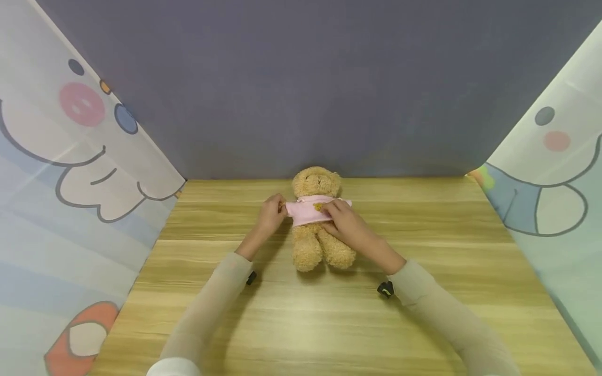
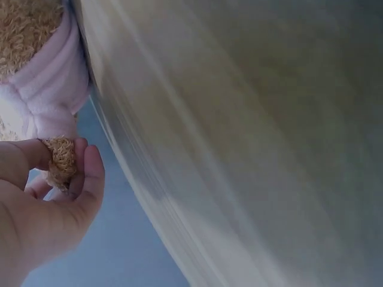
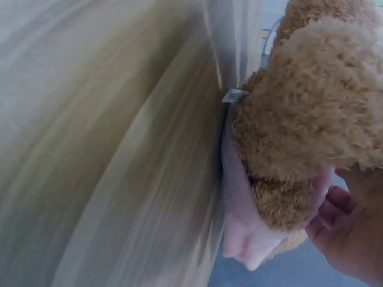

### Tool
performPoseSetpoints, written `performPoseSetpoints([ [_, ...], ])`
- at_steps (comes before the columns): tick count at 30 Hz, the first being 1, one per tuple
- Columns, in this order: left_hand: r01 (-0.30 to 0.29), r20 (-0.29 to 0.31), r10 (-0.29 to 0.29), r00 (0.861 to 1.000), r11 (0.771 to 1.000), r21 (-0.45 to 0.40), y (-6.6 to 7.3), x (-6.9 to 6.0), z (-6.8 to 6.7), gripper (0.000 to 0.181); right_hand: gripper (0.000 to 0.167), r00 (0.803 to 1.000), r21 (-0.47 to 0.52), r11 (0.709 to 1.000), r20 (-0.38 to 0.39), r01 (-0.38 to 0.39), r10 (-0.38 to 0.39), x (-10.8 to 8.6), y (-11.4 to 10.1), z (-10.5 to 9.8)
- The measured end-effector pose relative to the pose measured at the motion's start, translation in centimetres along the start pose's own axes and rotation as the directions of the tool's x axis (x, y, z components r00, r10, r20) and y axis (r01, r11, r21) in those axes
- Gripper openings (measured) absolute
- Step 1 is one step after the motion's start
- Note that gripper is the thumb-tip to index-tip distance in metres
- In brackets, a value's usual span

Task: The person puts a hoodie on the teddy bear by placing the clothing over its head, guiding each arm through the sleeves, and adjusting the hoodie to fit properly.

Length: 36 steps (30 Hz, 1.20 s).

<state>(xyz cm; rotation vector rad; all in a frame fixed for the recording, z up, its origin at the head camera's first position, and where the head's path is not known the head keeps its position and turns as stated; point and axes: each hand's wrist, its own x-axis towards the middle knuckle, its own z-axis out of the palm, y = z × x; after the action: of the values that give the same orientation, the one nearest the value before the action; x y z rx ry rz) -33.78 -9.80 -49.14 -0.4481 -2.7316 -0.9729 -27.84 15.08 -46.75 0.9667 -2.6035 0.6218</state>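
Note:
A tan plush teddy bear (image 1: 308,250) lies on its back, head away from me. It wears a pink shirt (image 1: 305,211) with a small yellow-brown picture on the chest. At the bear's left-side arm, my left hand (image 1: 271,215) pinches the furry paw (image 2: 61,160) that sticks out of the sleeve, seen closely in the left wrist view. My right hand (image 1: 347,225) holds the shirt's front near the hem, its fingers bent against the fabric and its thumb lower down. In the right wrist view, fur partly hides that thumb. A white tag (image 3: 234,95) shows near the bear's underside.
The bear lies on a wood-grain table (image 1: 291,318), close to its back edge. A dark grey panel (image 1: 320,89) rises behind it. Cartoon-printed curtains (image 1: 37,219) flank the table on both sides. Small black devices (image 1: 385,289) show beside the wrists.

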Motion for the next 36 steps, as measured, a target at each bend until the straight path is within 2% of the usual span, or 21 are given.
performPoseSetpoints([
  [3,-0.006,0.021,0.005,1.000,0.999,0.051,-0.2,-0.1,0.0,0.009,0.016,0.999,-0.051,0.998,0.019,0.034,-0.033,0.7,-0.3,0.0],
  [6,0.002,0.070,-0.008,0.998,0.996,0.094,-0.4,-0.2,0.1,0.011,0.007,0.992,-0.082,0.991,0.088,0.103,-0.095,1.4,-0.9,-0.1],
  [10,0.007,0.103,-0.022,0.994,0.989,0.148,-0.5,0.2,0.2,0.014,0.006,0.954,-0.086,0.973,0.232,0.213,-0.188,2.0,-1.8,-0.7],
  [12,0.007,0.106,-0.026,0.994,0.985,0.173,-0.4,0.4,0.2,0.013,0.007,0.938,-0.112,0.959,0.266,0.261,-0.224,2.1,-2.3,-0.9],
  [13,0.006,0.106,-0.026,0.994,0.982,0.189,-0.4,0.4,0.2,0.012,0.008,0.936,-0.134,0.953,0.269,0.271,-0.228,2.1,-2.5,-0.9],
  [16,0.017,0.107,-0.041,0.993,0.975,0.220,-0.6,0.4,0.1,0.011,0.015,0.957,-0.173,0.961,0.235,0.214,-0.171,1.8,-2.5,-0.6],
  [18,0.013,0.108,-0.041,0.993,0.970,0.244,-0.7,0.2,0.1,0.010,0.022,0.974,-0.150,0.981,0.207,0.125,-0.093,1.6,-2.3,-0.5],
  [20,-0.007,0.113,-0.025,0.993,0.961,0.275,-0.9,0.0,0.0,0.010,0.029,0.984,-0.127,0.991,0.175,0.043,-0.020,1.4,-1.8,-0.4],
  [23,-0.052,0.109,0.018,0.994,0.948,0.315,-0.9,0.1,0.0,0.010,0.029,0.993,-0.109,0.994,0.115,-0.009,0.022,1.4,-1.0,-0.3],
  [26,-0.065,0.107,0.029,0.994,0.936,0.347,-0.9,0.4,-0.1,0.014,0.019,0.998,-0.126,0.992,0.058,0.004,0.003,1.4,-0.3,0.1],
  [30,-0.053,0.135,0.004,0.991,0.932,0.359,-0.4,0.8,-0.4,0.022,0.007,1.000,-0.122,0.992,0.015,0.026,-0.025,1.0,0.3,0.5],
  [33,-0.055,0.161,-0.001,0.987,0.937,0.345,0.1,1.1,-0.7,0.025,0.007,0.999,-0.079,0.996,-0.012,0.037,-0.038,0.4,0.8,0.6],
  [36,-0.044,0.164,-0.016,0.986,0.934,0.355,0.9,1.0,-1.2,0.025,0.015,0.999,-0.001,0.999,0.002,0.045,-0.045,-0.1,1.4,0.5],
])
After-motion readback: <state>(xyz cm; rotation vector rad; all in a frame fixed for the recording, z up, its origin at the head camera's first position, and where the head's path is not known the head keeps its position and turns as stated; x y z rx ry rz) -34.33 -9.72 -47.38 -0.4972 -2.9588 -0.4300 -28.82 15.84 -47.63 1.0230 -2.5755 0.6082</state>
